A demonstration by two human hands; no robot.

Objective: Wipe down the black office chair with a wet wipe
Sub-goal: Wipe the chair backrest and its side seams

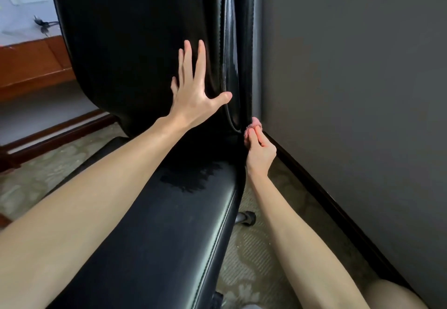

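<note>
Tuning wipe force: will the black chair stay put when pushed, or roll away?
Probably rolls: a caster shows under the seat, though the patterned carpet likely slows it. The left hand lies flat on the backrest, seemingly bracing it against the right hand pushing the pink wipe. The glossy seat, with a wet patch, likely feels slippery.

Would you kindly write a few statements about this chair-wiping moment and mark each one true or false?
1. The left hand lies flat, fingers spread, on the backrest. True.
2. The right hand holds a blue wipe. False: the wipe is pink.
3. The wipe is at the backrest's right edge, low down near the seat. True.
4. The seat looks dry all over. False: a wet-looking patch shows on it.
5. Both hands hold the wipe. False: only the right hand pinches it.
</note>
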